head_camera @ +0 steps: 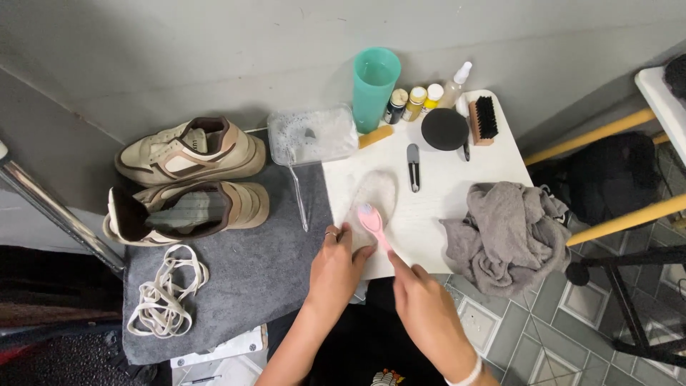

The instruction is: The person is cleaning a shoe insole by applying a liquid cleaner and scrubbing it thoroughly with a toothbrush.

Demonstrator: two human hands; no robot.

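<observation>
Right now the right hand [427, 309] has its fingers closed around the handle of a pink brush [373, 223], slim plastic, its head pressed onto a pale insole [373, 194]. The left hand [334, 268] lies beside it, fingers curled down on the near end of the insole, pinning it flat; a ring shows on one finger. The insole is elongated, rounded at the far end, soft and fuzzy-looking, and lies on the white bench [443, 193] just beyond both sets of fingers.

Left of the hands: a grey terry towel [250, 264], nubbly. On it a loose heap of cream flat shoelaces [166, 292] and two cream-and-brown sneakers [189, 182], chunky-soled, laces removed, one tongue pulled open. A thin clear rod [299, 194] lies along the towel's right edge.

Farther out, a clear rectangular plastic tub [312, 134] holding sudsy water, then a tall teal plastic cup [374, 87]. Beside the cup stand small bottles [415, 102] with yellow and white caps and a clear spray bottle [455, 84]. A round black disc [444, 129] sits next to a wood-backed brush with black bristles [484, 120]. Small metal clippers [413, 166] lie beyond the insole.

Right of the hands: a crumpled grey cloth [509, 232], soft, hanging over the bench edge. Grey tiled floor [543, 343] below.
</observation>
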